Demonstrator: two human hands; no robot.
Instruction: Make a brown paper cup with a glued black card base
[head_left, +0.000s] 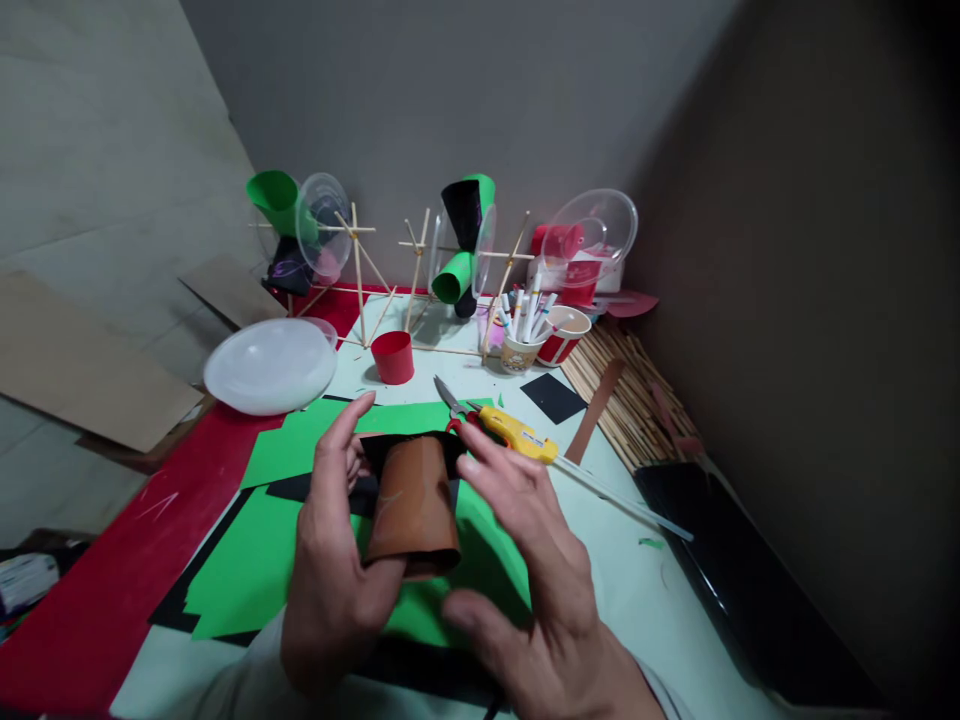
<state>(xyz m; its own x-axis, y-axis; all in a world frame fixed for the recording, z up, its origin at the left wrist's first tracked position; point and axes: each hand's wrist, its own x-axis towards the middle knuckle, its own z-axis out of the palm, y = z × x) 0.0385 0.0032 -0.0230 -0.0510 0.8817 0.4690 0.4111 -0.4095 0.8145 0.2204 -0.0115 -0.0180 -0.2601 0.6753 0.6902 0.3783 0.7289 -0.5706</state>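
Note:
My left hand (330,560) holds a short brown paper tube (415,500), its thumb at the lower open end and its fingers behind. A piece of black paper (371,452) lies against the tube's far end and sticks out at both sides. My right hand (536,560) is open, thumb apart from the fingers. Its fingertips are close to the black paper's right edge; whether they touch it I cannot tell. Beneath both hands lie green paper sheets (247,570) with black sheets among them. Beyond are scissors (448,398) with red handles and a yellow glue gun (517,432).
A red paper ring (393,358) stands behind the sheets. Farther back are stick frames (358,270) carrying clear discs and green and black cones. A cup of markers (521,352), bamboo sticks (637,400) and a black tray-like object (742,590) occupy the right. A whitish plastic lid (270,365) lies left.

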